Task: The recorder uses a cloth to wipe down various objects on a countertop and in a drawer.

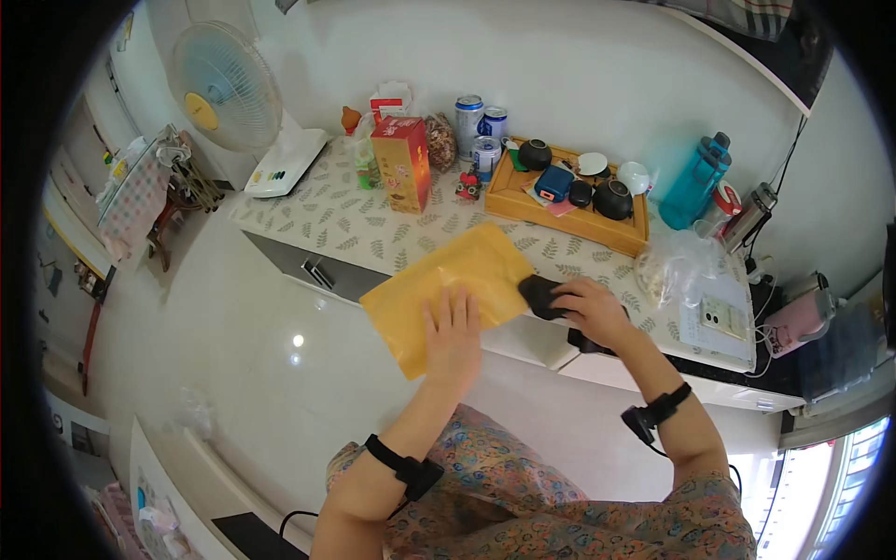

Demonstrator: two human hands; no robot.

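Note:
A yellow padded envelope (483,262) lies slanted over the front edge of the cabinet top, partly overhanging it. My left hand (453,336) rests flat on its lower part, fingers spread. At the envelope's right end, my right hand (593,308) holds a soft black cloth-like item (542,297) that touches the envelope's corner. Another black piece (584,341) shows below my right hand; whether it joins the held item I cannot tell. Black straps with small devices circle both forearms.
Behind the envelope stand a red and gold carton (402,164), drink cans (469,126) and a wooden tray (567,222) with dark teaware. A blue bottle (695,183), a clear plastic bag (675,266) and a phone (723,316) are at right. A fan (225,87) stands at left.

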